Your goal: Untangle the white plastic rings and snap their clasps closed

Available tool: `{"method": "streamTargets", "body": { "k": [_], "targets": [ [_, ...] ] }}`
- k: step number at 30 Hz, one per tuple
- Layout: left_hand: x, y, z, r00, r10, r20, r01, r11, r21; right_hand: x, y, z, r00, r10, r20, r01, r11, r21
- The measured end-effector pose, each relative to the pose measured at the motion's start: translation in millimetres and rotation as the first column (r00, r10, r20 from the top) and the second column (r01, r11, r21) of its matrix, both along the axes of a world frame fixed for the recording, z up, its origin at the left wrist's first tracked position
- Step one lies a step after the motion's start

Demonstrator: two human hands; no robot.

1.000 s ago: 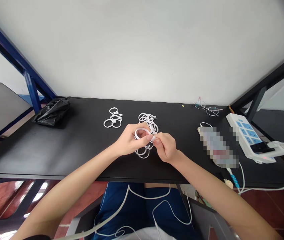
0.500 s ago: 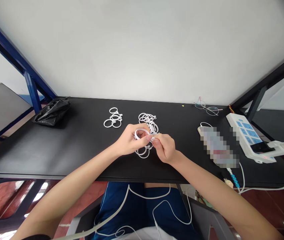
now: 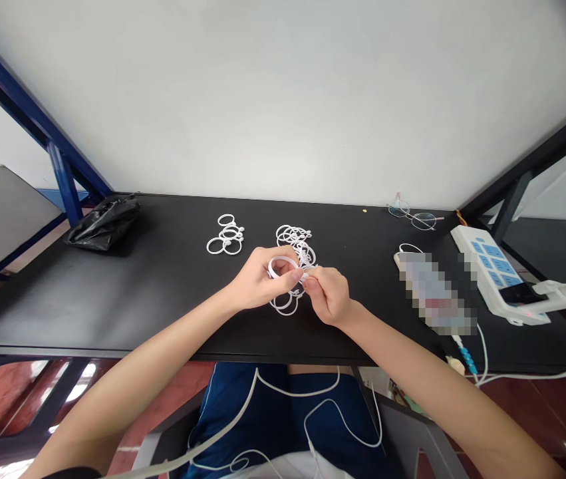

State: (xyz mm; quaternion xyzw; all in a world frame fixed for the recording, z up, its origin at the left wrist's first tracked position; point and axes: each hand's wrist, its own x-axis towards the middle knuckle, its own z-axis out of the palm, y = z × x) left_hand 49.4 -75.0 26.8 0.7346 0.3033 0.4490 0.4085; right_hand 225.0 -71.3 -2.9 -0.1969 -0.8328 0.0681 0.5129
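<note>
Over the middle of the black desk, my left hand (image 3: 266, 279) grips a white plastic ring (image 3: 271, 267), its thumb and fingers pressed on the band. My right hand (image 3: 329, 293) pinches the small end of the same ring at its right side; the fingertips partly hide that end. Behind and below the hands lies a loose pile of white rings (image 3: 292, 234), each with a small eyelet, partly covered by my fingers. Farther left, a smaller group of similar rings (image 3: 216, 246) lies flat on the desk.
A black plastic bag (image 3: 106, 223) sits at the far left of the desk (image 3: 163, 306). To the right are eyeglasses (image 3: 423, 221), a phone (image 3: 435, 293) with a cable, and a white power strip (image 3: 497, 273). White cables (image 3: 243, 412) hang across my lap.
</note>
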Motion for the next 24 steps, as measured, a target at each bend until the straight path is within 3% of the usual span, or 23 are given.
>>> {"method": "streamTargets", "body": {
  "k": [19,22,24],
  "targets": [
    [-0.9,-0.8,2.1,1.000,-0.002,-0.018,0.002,1.000,0.009,-0.5,1.4,-1.7,0.999,0.034,-0.023,-0.035,0.999,-0.021],
    [-2.7,-0.7,6.0,0.998,0.018,-0.053,-0.016,0.999,0.038,3.7,4.2,-2.4,0.995,0.033,-0.093,-0.042,0.994,-0.096],
    [-5.2,1.4,7.8,0.993,0.079,-0.087,-0.073,0.994,0.079,8.0,8.3,-2.1,0.982,-0.031,-0.188,-0.002,0.985,-0.174]
  ]
}}
